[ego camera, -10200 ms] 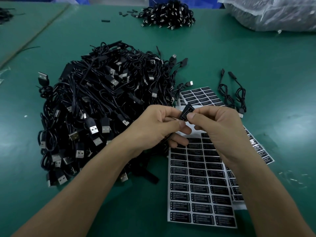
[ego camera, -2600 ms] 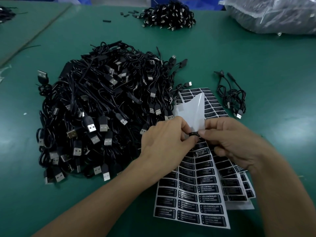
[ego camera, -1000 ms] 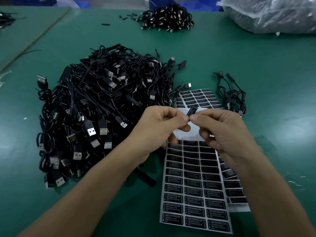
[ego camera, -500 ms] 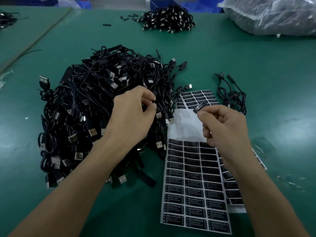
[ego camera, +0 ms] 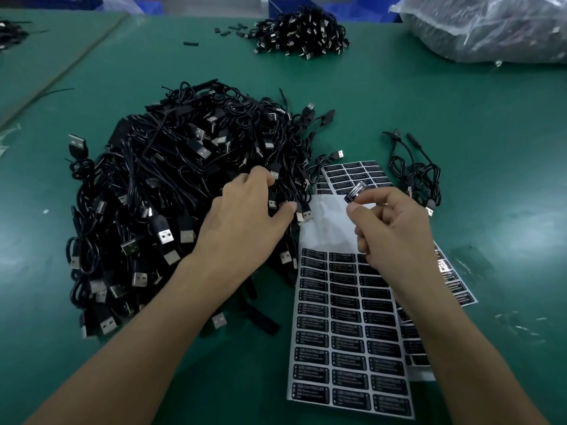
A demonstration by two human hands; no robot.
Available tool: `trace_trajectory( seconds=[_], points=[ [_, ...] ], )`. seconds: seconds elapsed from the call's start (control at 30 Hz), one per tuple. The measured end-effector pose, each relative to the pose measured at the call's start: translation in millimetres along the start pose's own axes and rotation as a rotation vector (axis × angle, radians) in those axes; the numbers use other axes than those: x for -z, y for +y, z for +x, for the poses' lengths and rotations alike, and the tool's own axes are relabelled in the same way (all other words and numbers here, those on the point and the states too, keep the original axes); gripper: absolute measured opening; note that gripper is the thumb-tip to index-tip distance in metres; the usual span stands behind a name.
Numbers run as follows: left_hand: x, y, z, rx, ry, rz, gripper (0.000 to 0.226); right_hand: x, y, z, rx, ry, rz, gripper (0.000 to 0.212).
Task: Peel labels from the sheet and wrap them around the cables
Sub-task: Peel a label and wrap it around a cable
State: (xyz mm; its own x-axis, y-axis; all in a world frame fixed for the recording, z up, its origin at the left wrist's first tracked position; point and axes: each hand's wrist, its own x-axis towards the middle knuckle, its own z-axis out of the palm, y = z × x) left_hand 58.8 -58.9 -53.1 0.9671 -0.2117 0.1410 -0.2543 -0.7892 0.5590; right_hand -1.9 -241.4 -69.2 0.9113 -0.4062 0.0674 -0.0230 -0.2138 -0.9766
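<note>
Step in hand, prob.: fetching one cable for a label already off the sheet.

In R hand [ego camera: 395, 231]: peeled label [ego camera: 356, 190], pinched at one end btw thumb & forefinger, held up above the bare top strip of the label sheet [ego camera: 346, 332], touching nothing else. L hand [ego camera: 245, 216]: palm down at the near-right edge of the big USB cable pile [ego camera: 171, 185], fingers bent in among the plugs. Can't tell whether closed on a cable or just feeling for one.

To do it well:
- Pick one cable only, by the cord near a plug. Lift slowly & shake free; tangled pile, so likely to drag neighbours along.
- Hold label by the smallest corner possible, sticky side away from skin, sheet & bench [ego camera: 460, 124]; prob. loses tack or folds on itself otherwise.
- Bring cable to label over open bench, not over the pile, to avoid catching a stray cord.
- Lay cord across label's middle, square to its long edge, then fold ends together evenly for straight, readable print.
- Drop finished piece w/ the small bunch of cables [ego camera: 414, 179] right of the sheet (prob. the done ones), well apart from the pile.
</note>
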Motion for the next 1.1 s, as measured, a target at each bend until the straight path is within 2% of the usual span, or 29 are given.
trace_trajectory(
  seconds=[0.3,0.43,0.6,0.7,0.77,0.87,1.03,1.1],
  points=[
    [9,3,8,-0.024,0.058,-0.068,0.030,-5,7,-1,0.041,-0.034,-0.102,0.007],
    [13,20,27,-0.068,0.083,0.099,0.029,-6,10,0,0.061,-0.032,-0.136,0.007],
    [10,32,55,-0.026,0.044,0.420,0.027,-7,15,0,0.063,-0.046,-0.150,0.008],
    [9,30,61,0.011,0.000,0.465,0.025,-8,16,0,0.079,-0.041,-0.186,0.010],
    [10,28,61,0.000,0.011,0.424,0.017,-8,17,0,0.081,-0.031,-0.199,0.010],
    [22,24,55,-0.033,0.099,0.282,0.020,-8,17,0,0.074,-0.030,-0.213,0.009],
    [55,28,28,-0.109,0.368,-0.251,0.022,-8,18,1,0.098,-0.023,-0.254,0.010],
    [71,28,11,-0.089,0.436,-0.328,0.026,-8,17,2,0.086,-0.020,-0.257,0.010]
  ],
)
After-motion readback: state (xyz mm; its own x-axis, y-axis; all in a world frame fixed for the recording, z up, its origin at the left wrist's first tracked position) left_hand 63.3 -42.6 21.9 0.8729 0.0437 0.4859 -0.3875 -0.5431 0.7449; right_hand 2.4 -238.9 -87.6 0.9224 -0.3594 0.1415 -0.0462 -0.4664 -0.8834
